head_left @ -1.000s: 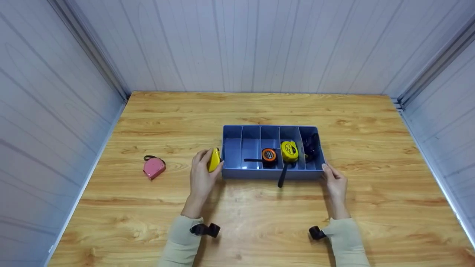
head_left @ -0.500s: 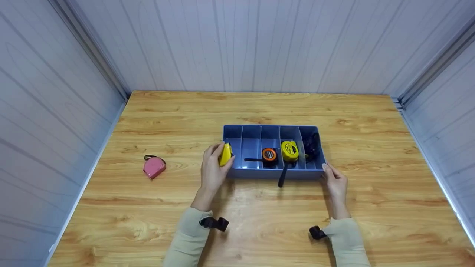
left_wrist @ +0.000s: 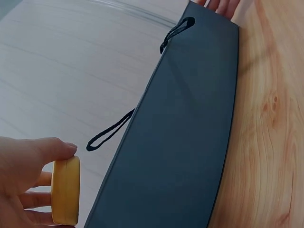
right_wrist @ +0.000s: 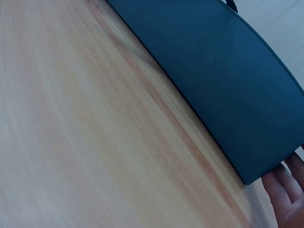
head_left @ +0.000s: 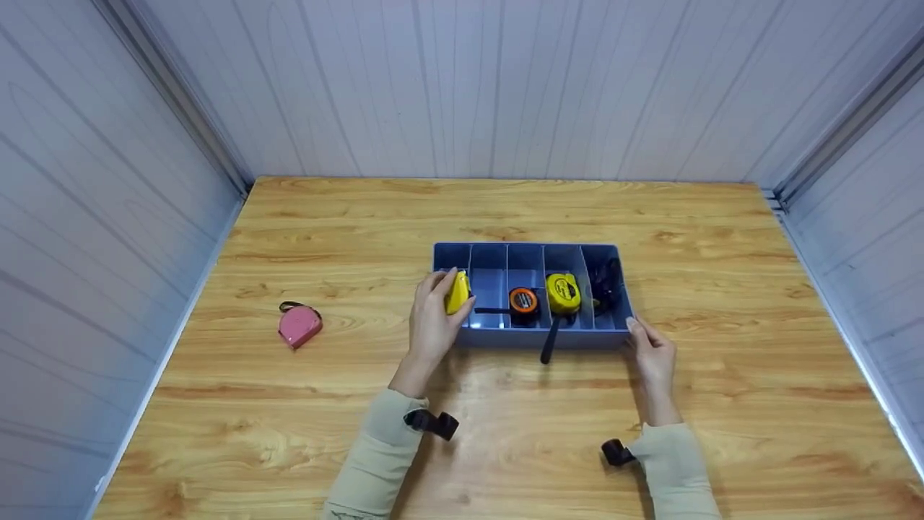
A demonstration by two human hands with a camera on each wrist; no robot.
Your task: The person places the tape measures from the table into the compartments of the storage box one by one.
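My left hand (head_left: 432, 318) pinches a yellow tape measure (head_left: 457, 292) between thumb and fingers, over the leftmost compartment of a blue divided box (head_left: 534, 339). In the left wrist view the yellow tape measure (left_wrist: 66, 190) appears edge-on above the box's rim. My right hand (head_left: 653, 361) grips the box's front right corner, thumb at the rim and fingers along the outside. Inside the box, an orange-and-black tape measure (head_left: 523, 300) lies in the middle compartment, and another yellow tape measure (head_left: 563, 292) in the one right of it. A dark item (head_left: 606, 284) fills part of the rightmost compartment.
A pink tape measure (head_left: 299, 325) with a dark strap lies on the wooden table (head_left: 346, 238), left of the box. One black strap (head_left: 551, 343) hangs over the box's front wall. Pale panel walls (head_left: 462, 87) stand behind and at both sides.
My left hand has carried the yellow tape measure rightward, from beside the box's left end to over the leftmost compartment. The right hand and the box have stayed in place.
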